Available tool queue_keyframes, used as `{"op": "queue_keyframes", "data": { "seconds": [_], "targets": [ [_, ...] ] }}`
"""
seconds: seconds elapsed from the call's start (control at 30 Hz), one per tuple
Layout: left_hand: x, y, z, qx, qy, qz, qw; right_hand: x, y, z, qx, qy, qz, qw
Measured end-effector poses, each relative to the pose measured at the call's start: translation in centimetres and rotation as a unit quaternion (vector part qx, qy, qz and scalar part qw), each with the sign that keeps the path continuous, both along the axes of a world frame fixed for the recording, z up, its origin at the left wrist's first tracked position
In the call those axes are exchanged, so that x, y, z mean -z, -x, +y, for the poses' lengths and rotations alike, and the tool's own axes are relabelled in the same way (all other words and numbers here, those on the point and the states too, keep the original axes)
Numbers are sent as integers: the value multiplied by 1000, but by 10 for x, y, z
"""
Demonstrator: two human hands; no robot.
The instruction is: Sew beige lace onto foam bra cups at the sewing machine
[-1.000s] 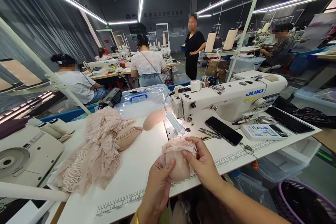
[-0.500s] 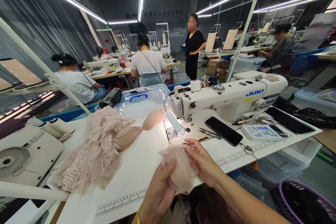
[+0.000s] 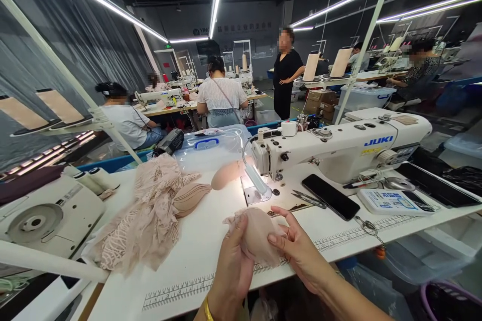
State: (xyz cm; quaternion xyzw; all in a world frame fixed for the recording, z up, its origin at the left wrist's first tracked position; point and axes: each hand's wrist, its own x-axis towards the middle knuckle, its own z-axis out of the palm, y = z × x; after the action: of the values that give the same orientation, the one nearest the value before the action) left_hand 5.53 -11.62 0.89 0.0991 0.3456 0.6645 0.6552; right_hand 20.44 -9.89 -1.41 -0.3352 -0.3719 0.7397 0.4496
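A beige bra cup (image 3: 258, 233) with sheer fabric over it is held up above the front of the table. My left hand (image 3: 236, 256) grips its left side, thumb on the face of the cup. On the right side, my right hand (image 3: 301, 251) pinches the cup's fabric between thumb and fingers, its index finger raised along the upper edge. Just beyond the hands is the lit needle area of a white sewing machine (image 3: 339, 143). A stack of beige cup pads (image 3: 191, 198) and a single pad (image 3: 226, 175) lie to the left, beside a heap of beige lace fabric (image 3: 150, 210).
Thread snips (image 3: 309, 199), a black phone (image 3: 330, 196) and a white-and-blue box (image 3: 393, 201) lie right of the hands. A clear plastic bin (image 3: 211, 148) stands behind the table. Another machine (image 3: 41, 215) is at far left. Several people work or stand further back.
The cup has turned so its smooth rounded face shows more. My right thumb has come onto the front of the cup. The whole view has shifted slightly left.
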Motion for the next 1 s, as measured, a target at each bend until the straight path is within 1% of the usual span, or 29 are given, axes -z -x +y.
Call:
{"op": "queue_keyframes", "data": {
  "seconds": [0.23, 0.5, 0.77, 0.83, 0.9, 1.0],
  "targets": [
    [0, -1, 3, 1, 1, 2, 1000, -1, 0, 0, 19, 5, 10, 1000],
    [1, -3, 6, 6, -7, 3, 1000, 5, 0, 2, 22, -3, 21, 1000],
    [-4, -6, 11, 7, 3, 19, 1000, 7, 0, 2, 15, -11, 23, 1000],
    [-7, -5, 14, 10, 13, 23, 1000, 9, -2, 2, 4, -19, 16, 1000],
    [-10, -3, 18, 4, 23, 22, 999, 11, -4, 1, -22, -33, -4, 999],
    [-14, 1, 26, -27, 31, 17, 999, 15, -6, 1, -50, -66, -41, 996]
  ]
}}
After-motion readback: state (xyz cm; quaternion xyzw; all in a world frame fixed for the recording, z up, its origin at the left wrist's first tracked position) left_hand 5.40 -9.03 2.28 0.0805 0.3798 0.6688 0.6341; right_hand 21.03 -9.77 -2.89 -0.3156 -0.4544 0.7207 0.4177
